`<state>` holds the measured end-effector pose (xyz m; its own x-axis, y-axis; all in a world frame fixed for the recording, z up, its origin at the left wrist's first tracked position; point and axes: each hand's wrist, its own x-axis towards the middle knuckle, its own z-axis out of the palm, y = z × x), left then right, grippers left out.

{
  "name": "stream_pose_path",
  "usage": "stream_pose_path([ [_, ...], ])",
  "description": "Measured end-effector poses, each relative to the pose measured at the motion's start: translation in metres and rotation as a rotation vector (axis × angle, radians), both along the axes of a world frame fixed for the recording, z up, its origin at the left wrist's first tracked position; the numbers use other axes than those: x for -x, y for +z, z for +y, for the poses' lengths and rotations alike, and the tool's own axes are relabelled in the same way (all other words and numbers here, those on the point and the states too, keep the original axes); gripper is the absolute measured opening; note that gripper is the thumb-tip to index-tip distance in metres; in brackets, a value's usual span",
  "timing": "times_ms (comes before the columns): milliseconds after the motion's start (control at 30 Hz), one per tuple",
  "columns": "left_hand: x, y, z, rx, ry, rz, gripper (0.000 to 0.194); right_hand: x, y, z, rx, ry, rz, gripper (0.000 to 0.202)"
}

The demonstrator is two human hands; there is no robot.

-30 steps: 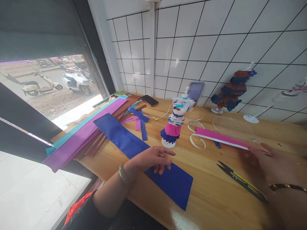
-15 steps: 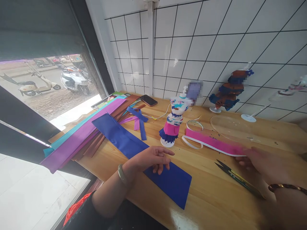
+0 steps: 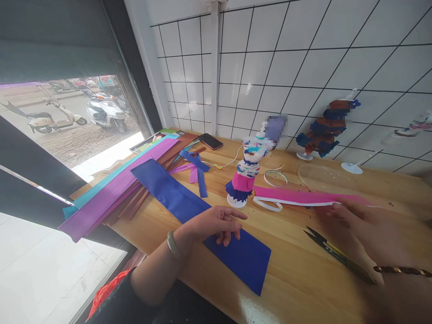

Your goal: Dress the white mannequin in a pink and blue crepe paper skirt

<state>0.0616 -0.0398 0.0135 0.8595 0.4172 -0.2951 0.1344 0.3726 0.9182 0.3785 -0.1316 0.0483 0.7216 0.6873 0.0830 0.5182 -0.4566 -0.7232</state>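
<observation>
My left hand [image 3: 221, 224] hovers over or rests on a long blue fabric strip [image 3: 175, 195], its fingers loosely bent, apart and holding nothing. At the right, my right hand [image 3: 354, 220] has its fingers closed on a pink strip [image 3: 297, 196] edged with white tape [image 3: 270, 204]. The tape's loose end curls on the table. Thread snips [image 3: 329, 247] lie just below that hand, partly under its shadow. Left of the pink strip stands a small dress-form figure [image 3: 251, 153] wearing a white patterned top, a pink band and a blue pleated hem.
Purple [image 3: 118, 184], teal and brown strips lie piled at the left. Behind them are a phone [image 3: 211, 141] and blue offcuts [image 3: 199, 168]. A tape roll [image 3: 276, 178], a clear round plate [image 3: 320, 177] and a second dressed form [image 3: 326, 128] are near the tiled wall.
My right hand has moved up and slightly away, carrying the pink strip toward the wall and sliding it left. The left hand keeps its place.
</observation>
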Motion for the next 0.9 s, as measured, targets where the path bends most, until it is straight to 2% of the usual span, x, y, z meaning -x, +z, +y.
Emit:
stream_pose_path([
  [100,-0.001,-0.001,0.0,-0.004,-0.013,0.0,0.047,0.01,0.009,0.0,0.106,-0.06,-0.074,0.036],
  [267,-0.004,-0.006,0.001,-0.016,-0.05,0.021,0.047,0.033,0.031,0.013,-0.017,-0.188,-0.109,0.038],
  [367,-0.006,-0.007,0.001,-0.012,-0.065,0.028,0.046,0.035,0.036,0.034,-0.268,-0.158,-0.024,0.035],
  [533,-0.005,-0.005,0.001,-0.018,-0.067,0.024,0.044,0.029,0.034,0.084,-0.86,0.067,0.21,0.027],
  [633,-0.004,-0.005,0.0,-0.031,-0.075,0.029,0.045,0.035,0.042,0.108,-1.036,0.135,0.267,0.021],
  [800,-0.005,-0.006,0.0,-0.039,-0.095,0.011,0.046,0.047,0.056,0.136,-1.094,0.121,0.515,0.02],
  [900,-0.005,-0.006,-0.001,-0.044,-0.105,0.014,0.047,0.052,0.044,0.15,-0.982,0.095,0.595,0.021],
])
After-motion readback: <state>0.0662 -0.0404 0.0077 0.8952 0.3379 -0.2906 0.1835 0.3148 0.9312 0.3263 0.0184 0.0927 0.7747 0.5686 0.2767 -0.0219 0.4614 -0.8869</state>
